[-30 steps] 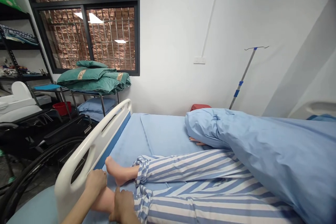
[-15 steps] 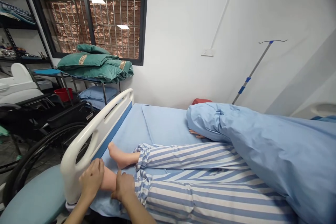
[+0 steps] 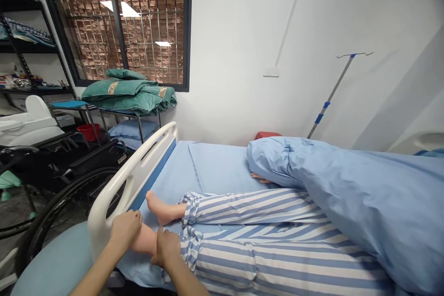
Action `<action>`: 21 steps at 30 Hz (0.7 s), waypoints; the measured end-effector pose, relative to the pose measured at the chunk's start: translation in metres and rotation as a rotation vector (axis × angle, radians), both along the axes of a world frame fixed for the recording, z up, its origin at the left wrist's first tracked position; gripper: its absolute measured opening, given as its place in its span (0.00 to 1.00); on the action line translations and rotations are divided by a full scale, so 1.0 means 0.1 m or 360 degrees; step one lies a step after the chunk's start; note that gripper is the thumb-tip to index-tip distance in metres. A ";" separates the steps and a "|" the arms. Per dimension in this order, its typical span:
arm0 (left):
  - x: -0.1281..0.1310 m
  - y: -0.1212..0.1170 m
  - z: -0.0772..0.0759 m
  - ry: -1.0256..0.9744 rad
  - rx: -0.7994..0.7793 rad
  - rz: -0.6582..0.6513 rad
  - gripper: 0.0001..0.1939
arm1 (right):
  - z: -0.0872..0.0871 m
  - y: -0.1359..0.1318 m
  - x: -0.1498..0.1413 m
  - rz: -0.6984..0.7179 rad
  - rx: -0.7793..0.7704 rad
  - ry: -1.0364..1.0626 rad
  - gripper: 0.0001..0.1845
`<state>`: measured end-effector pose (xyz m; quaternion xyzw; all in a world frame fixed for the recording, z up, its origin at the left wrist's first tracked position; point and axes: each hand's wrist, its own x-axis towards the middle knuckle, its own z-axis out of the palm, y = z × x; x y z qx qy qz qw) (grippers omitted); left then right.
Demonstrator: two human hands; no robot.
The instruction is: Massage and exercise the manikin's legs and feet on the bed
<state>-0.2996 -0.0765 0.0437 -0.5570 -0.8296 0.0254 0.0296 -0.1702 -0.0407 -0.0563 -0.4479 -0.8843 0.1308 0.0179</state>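
My left hand (image 3: pixel 126 227) is closed over the toe end of the nearer foot (image 3: pixel 144 240), and its fingers hide the toes. Around the ankle of that same leg, just below the trouser cuff, my right hand (image 3: pixel 168 247) is wrapped. The foot is bare and smooth, like a manikin's, and lies close to the bed's near edge. Beyond it rests the other bare foot (image 3: pixel 163 209), touched by neither hand. Both legs wear blue-and-white striped trousers (image 3: pixel 256 254) with gathered cuffs. A blue quilt (image 3: pixel 340 185) covers the upper body, with fingertips (image 3: pixel 260 178) showing at its edge.
The white footboard (image 3: pixel 138 157) rises just left of my left hand. Beyond it stand a wheelchair (image 3: pixel 69 185) and a rack with green bedding (image 3: pixel 130 95). A drip pole (image 3: pixel 333 95) leans at the back right. A rounded teal surface (image 3: pixel 57 259) lies at lower left.
The camera view has tilted up slightly and shifted left, so more of the window shows. Both hands keep their holds on the foot and ankle, with the left wrist slightly turned.
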 end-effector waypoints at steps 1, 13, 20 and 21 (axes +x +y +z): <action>0.01 0.04 0.02 0.0038 -0.0031 -0.0021 0.18 | 0.01 0.00 0.00 0.0005 0.0003 -0.0028 0.41; 0.07 0.22 -0.16 0.0024 0.0005 -0.0052 0.20 | -0.05 0.05 -0.03 0.0015 -0.0043 -0.0026 0.40; 0.08 0.14 -0.27 0.0193 0.0309 0.0262 0.22 | -0.05 0.06 -0.04 -0.0005 -0.0046 -0.0049 0.40; 0.09 0.12 -0.30 0.0186 0.0372 0.0304 0.21 | -0.05 0.06 -0.04 -0.0011 -0.0048 -0.0051 0.39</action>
